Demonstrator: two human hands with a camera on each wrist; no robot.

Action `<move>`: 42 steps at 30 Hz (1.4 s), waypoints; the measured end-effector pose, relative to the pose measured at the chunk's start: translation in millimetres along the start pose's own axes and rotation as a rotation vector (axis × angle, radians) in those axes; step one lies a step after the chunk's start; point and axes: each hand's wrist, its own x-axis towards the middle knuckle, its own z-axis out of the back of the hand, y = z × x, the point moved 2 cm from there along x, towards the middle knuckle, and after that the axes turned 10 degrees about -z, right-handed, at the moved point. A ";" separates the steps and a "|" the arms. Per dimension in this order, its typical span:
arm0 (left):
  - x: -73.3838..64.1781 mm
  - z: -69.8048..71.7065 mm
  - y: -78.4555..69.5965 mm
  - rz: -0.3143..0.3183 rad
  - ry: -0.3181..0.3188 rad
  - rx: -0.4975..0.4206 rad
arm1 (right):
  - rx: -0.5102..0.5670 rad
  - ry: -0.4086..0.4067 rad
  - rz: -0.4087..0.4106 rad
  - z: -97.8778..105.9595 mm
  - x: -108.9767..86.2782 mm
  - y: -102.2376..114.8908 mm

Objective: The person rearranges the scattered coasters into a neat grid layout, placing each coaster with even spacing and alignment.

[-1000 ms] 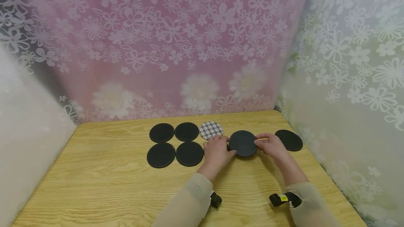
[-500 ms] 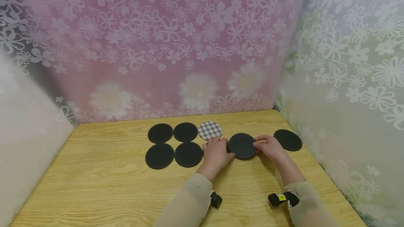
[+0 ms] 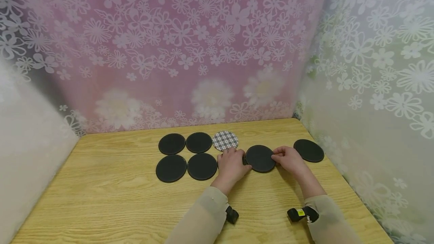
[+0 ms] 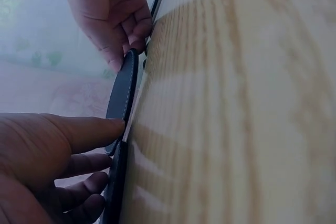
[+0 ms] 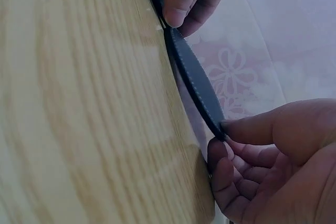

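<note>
A black round coaster (image 3: pixel 260 158) with a stitched edge is tilted, its right side raised off the table. My right hand (image 3: pixel 288 159) pinches that raised edge between thumb and fingers, as the right wrist view shows. My left hand (image 3: pixel 233 166) lies spread over another black coaster (image 4: pixel 116 187), which it mostly hides in the head view. The left thumb (image 4: pixel 100 134) touches the near left edge of the tilted coaster, right beside the covered one. A plaid white coaster (image 3: pixel 225 140) lies just beyond the left fingertips.
Several black coasters (image 3: pixel 202 166) lie edge to edge in two rows to the left. One more black coaster (image 3: pixel 309 150) sits apart near the right edge of the wooden table (image 3: pixel 112 199). Flowered curtains (image 3: pixel 210 48) stand behind and at the sides.
The tilted coaster has come down slightly toward the table and nearer me, the right hand lowering with it. My left hand has stayed nearly still.
</note>
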 end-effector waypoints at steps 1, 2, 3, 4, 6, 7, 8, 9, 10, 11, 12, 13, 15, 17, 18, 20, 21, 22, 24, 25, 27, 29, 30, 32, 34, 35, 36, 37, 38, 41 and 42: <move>0.0 -0.8 0.2 0.001 0.001 -0.001 | -0.015 -0.004 -0.001 -0.3 0.3 -0.4; 0.1 -1.5 0.4 0.003 0.001 0.000 | -0.029 -0.006 0.000 -0.6 0.3 -0.4; 0.2 -2.2 0.6 0.003 0.003 0.000 | -0.037 -0.007 -0.001 -0.9 0.3 -0.6; 0.2 -2.8 0.8 0.005 0.004 -0.001 | -0.048 -0.009 -0.002 -1.1 0.5 -0.8; 0.6 -3.5 0.9 0.008 0.006 -0.005 | -0.072 -0.017 0.002 -1.4 0.6 -0.8; 0.8 -3.6 0.9 0.007 0.003 -0.006 | -0.084 -0.019 0.006 -1.6 0.5 -0.5; 0.9 -3.7 0.8 0.006 0.001 -0.008 | -0.099 -0.023 0.012 -1.7 0.5 -0.1; 1.1 -3.7 0.8 0.005 0.000 -0.010 | -0.117 -0.030 0.015 -1.7 0.8 0.0; 1.3 -3.9 0.9 0.003 -0.003 -0.010 | -0.138 -0.037 0.020 -1.7 1.0 0.3; 1.5 -4.2 1.0 0.001 -0.006 -0.011 | -0.162 -0.045 0.027 -1.7 1.0 1.1; 1.9 -4.5 1.2 -0.003 -0.010 -0.009 | -0.186 -0.052 0.032 -1.7 0.8 1.7; 2.0 -4.6 1.3 -0.005 -0.012 -0.009 | -0.207 -0.058 0.036 -1.6 0.5 2.7; 2.1 -4.9 1.5 -0.007 -0.014 -0.009 | -0.241 -0.072 0.036 -1.5 -0.3 4.3; 1.9 -4.7 1.6 -0.011 -0.018 -0.009 | -0.268 -0.078 0.038 -1.4 -0.9 5.9; 1.7 -4.6 1.6 -0.011 -0.017 -0.010 | -0.274 -0.079 0.034 -1.2 -1.3 6.4; 1.1 -4.2 1.6 -0.013 -0.018 -0.009 | -0.284 -0.078 0.032 -1.3 -1.8 7.0; 0.9 -4.1 1.6 -0.014 -0.017 -0.009 | -0.291 -0.077 0.033 -1.4 -2.1 7.2; 0.7 -4.0 1.6 -0.014 -0.016 -0.009 | -0.297 -0.076 0.034 -1.5 -2.1 7.2; 0.5 -4.1 1.7 -0.013 -0.014 -0.009 | -0.303 -0.076 0.034 -2.0 -2.5 7.3; 0.4 -4.1 1.7 -0.013 -0.014 -0.008 | -0.307 -0.077 0.037 -2.3 -2.5 7.1; 0.2 -4.3 1.8 -0.011 -0.009 -0.008 | -0.309 -0.078 0.041 -2.7 -2.4 7.1; -0.2 -4.5 2.0 -0.012 -0.010 -0.005 | -0.311 -0.081 0.045 -3.3 -2.4 6.7; -0.3 -4.5 2.1 -0.013 -0.010 -0.003 | -0.312 -0.083 0.047 -3.5 -2.2 6.3; -0.6 -4.2 2.1 -0.014 -0.011 -0.002 | -0.312 -0.084 0.050 -3.8 -2.4 5.9; -0.7 -4.1 2.2 -0.016 -0.012 -0.001 | -0.311 -0.084 0.051 -3.9 -3.0 5.7; -0.8 -4.1 2.3 -0.017 -0.012 -0.001 | -0.310 -0.084 0.050 -3.9 -3.3 5.5; -0.9 -4.1 2.4 -0.018 -0.012 -0.002 | -0.311 -0.082 0.051 -4.0 -3.5 5.4; -1.1 -3.9 2.4 -0.018 -0.012 -0.001 | -0.310 -0.082 0.051 -4.0 -3.5 5.2; -1.3 -3.8 2.4 -0.019 -0.013 -0.002 | -0.311 -0.082 0.052 -4.1 -3.6 5.0; -2.1 -3.1 2.4 -0.021 -0.014 -0.003 | -0.315 -0.082 0.052 -4.0 -3.1 4.1; -2.3 -3.0 2.4 -0.022 -0.015 -0.004 | -0.317 -0.082 0.055 -3.9 -2.7 3.8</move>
